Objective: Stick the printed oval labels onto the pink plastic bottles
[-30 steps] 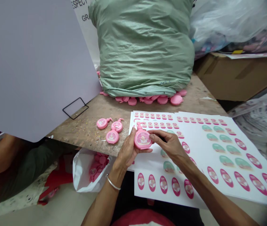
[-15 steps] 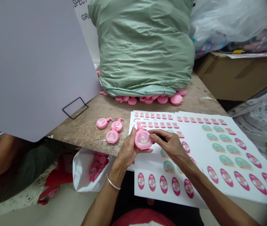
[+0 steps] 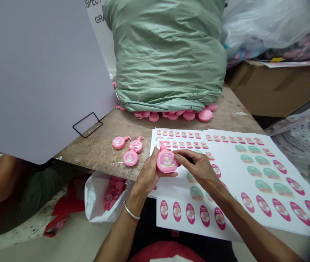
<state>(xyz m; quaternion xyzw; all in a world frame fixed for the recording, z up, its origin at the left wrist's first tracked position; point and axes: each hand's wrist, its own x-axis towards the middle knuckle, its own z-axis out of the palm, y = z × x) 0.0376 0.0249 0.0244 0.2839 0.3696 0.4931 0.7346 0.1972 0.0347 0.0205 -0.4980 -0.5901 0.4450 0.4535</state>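
Note:
A pink toy pump bottle [image 3: 167, 162] with a round label on its front is held upright in my left hand [image 3: 148, 171], which wraps its left side and base. The fingertips of my right hand [image 3: 195, 163] are pinched together at the bottle's right edge; whether they grip the bottle or a label edge cannot be made out. Below both hands lies a sheet of stickers [image 3: 175, 227] with pink ovals and green shapes. Left of my hands, three labelled pink bottles [image 3: 130, 158] rest on the wooden table [image 3: 97, 153].
A large green sack [image 3: 168, 54] stands at the back, with several pink bottles [image 3: 189, 115] along its base. More sticker sheets [image 3: 226, 163] lie right. A white bag [image 3: 93, 200] of pink pieces is below the table. A person's arm [image 3: 3, 178] shows left, beside a grey panel [image 3: 40, 72].

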